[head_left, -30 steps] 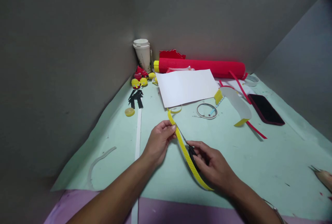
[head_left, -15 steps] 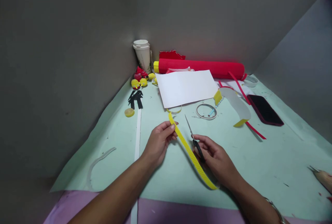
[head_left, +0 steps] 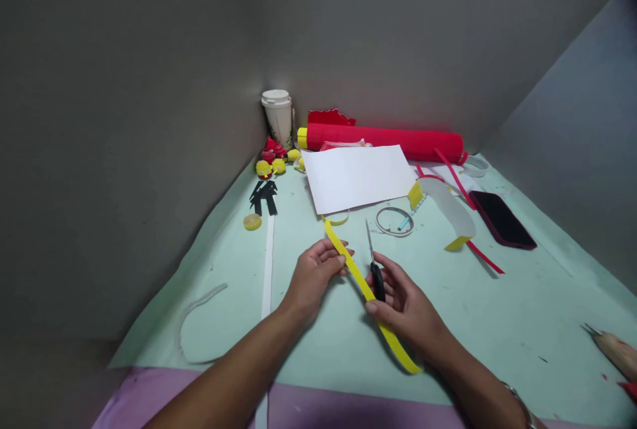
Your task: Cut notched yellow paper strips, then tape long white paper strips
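Note:
A ribbed yellow paper strip [head_left: 355,274] runs slantwise between my hands, its lower end curling toward me. My left hand [head_left: 317,276] pinches it near the upper end, thumb on top. Scissors [head_left: 377,279] with black handles sit in my right hand [head_left: 405,303], the thin blades pointing away from me. The thumb of that hand also presses on the middle of the yellow strip. Its other fingers are partly hidden behind the handles. Beyond the strip's upper end lies a white sheet [head_left: 358,180], with a small yellow curl [head_left: 338,219] at its near edge.
At the back are a lidded cup [head_left: 277,117], a red corrugated roll [head_left: 388,142] and small red and yellow paper pieces [head_left: 263,168]. Black strips [head_left: 263,197] and a tape roll [head_left: 252,221] lie left. A phone [head_left: 502,219] and a pointed tool [head_left: 614,349] are at right.
My right hand has moved in to the yellow strip, and its thumb now rests on it. The scissors have turned more upright. The whole view has shifted slightly.

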The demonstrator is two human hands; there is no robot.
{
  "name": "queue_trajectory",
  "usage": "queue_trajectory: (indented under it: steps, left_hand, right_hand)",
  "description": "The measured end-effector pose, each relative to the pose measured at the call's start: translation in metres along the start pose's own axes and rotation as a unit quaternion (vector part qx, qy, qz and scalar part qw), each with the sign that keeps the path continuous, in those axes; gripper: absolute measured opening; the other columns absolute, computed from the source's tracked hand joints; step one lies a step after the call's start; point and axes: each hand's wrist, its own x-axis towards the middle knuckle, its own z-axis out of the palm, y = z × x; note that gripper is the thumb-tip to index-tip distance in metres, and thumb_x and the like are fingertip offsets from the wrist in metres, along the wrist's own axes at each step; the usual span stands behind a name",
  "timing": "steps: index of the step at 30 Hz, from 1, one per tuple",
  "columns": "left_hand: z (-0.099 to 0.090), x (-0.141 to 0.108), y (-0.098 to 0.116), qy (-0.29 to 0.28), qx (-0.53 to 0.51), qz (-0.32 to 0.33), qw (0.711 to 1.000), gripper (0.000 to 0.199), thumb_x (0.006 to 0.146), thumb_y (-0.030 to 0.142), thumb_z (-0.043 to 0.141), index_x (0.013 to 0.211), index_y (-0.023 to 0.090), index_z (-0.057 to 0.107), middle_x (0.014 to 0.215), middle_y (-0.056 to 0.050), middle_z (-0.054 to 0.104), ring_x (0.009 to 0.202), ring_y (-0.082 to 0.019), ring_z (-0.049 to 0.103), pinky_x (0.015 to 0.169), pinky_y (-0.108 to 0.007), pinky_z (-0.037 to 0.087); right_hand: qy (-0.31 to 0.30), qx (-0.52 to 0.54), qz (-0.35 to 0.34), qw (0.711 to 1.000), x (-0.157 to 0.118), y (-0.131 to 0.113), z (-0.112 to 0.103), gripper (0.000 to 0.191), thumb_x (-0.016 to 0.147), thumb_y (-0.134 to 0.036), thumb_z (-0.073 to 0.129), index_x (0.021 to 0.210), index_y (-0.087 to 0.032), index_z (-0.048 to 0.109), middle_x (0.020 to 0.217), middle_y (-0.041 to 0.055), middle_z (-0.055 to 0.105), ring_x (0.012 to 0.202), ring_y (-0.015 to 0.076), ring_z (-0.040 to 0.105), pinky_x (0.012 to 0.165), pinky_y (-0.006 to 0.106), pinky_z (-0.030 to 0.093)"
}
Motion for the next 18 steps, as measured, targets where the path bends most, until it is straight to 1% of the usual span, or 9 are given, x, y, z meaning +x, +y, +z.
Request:
queue_trajectory:
  steps: [4, 7, 11, 13, 18]
  left_hand:
    - [0.0, 0.0, 0.0, -0.001, 0.009, 0.004, 1.0, 0.026, 0.074, 0.019, 0.07, 0.1, 0.016, 0.069, 0.097, -0.009, 0.07, 0.085, -0.017, 0.061, 0.07, -0.025, 0.045]
    - [0.0, -0.001, 0.002, -0.014, -0.004, 0.001, 1.0, 0.032, 0.073, 0.016, 0.069, 0.105, 0.016, 0.069, 0.1, -0.01, 0.07, 0.087, -0.017, 0.061, 0.072, -0.026, 0.044]
    - [-0.002, -0.001, 0.005, -0.024, -0.046, -0.013, 0.999, 0.043, 0.069, 0.01, 0.063, 0.111, 0.016, 0.069, 0.105, -0.011, 0.07, 0.087, -0.018, 0.061, 0.078, -0.03, 0.044]
    - [-0.002, -0.001, 0.006, -0.025, -0.071, -0.02, 0.997, 0.045, 0.068, 0.009, 0.062, 0.112, 0.015, 0.069, 0.106, -0.012, 0.07, 0.091, -0.02, 0.061, 0.082, -0.032, 0.044]
    - [-0.001, -0.001, 0.01, -0.022, -0.1, -0.024, 0.994, 0.04, 0.075, 0.016, 0.065, 0.115, 0.015, 0.067, 0.105, -0.012, 0.071, 0.099, -0.022, 0.061, 0.093, -0.033, 0.041]
  right_hand:
    - [0.019, 0.004, 0.005, 1.0, 0.002, -0.001, 0.004, 0.074, 0.074, -0.021, 0.07, 0.14, -0.022, 0.038, 0.102, 0.0044, 0.059, 0.095, 0.018, 0.06, 0.085, 0.033, 0.051]
    - [0.027, 0.018, 0.012, 0.999, 0.003, -0.001, 0.003, 0.073, 0.073, -0.022, 0.07, 0.139, -0.022, 0.039, 0.102, 0.0051, 0.06, 0.095, 0.0188, 0.06, 0.081, 0.033, 0.052]
    - [0.014, -0.001, 0.01, 1.0, 0.004, 0.0, 0.002, 0.071, 0.074, -0.025, 0.069, 0.139, -0.022, 0.04, 0.102, 0.0054, 0.06, 0.094, 0.019, 0.061, 0.08, 0.033, 0.053]
    - [0.007, -0.003, 0.013, 1.0, 0.005, 0.001, 0.001, 0.071, 0.074, -0.025, 0.069, 0.139, -0.021, 0.04, 0.103, 0.0053, 0.06, 0.093, 0.0185, 0.061, 0.08, 0.032, 0.052]
    - [0.002, 0.015, 0.024, 1.0, 0.007, 0.005, 0.0, 0.072, 0.073, -0.02, 0.068, 0.139, -0.022, 0.04, 0.106, 0.005, 0.06, 0.096, 0.0186, 0.061, 0.082, 0.032, 0.052]
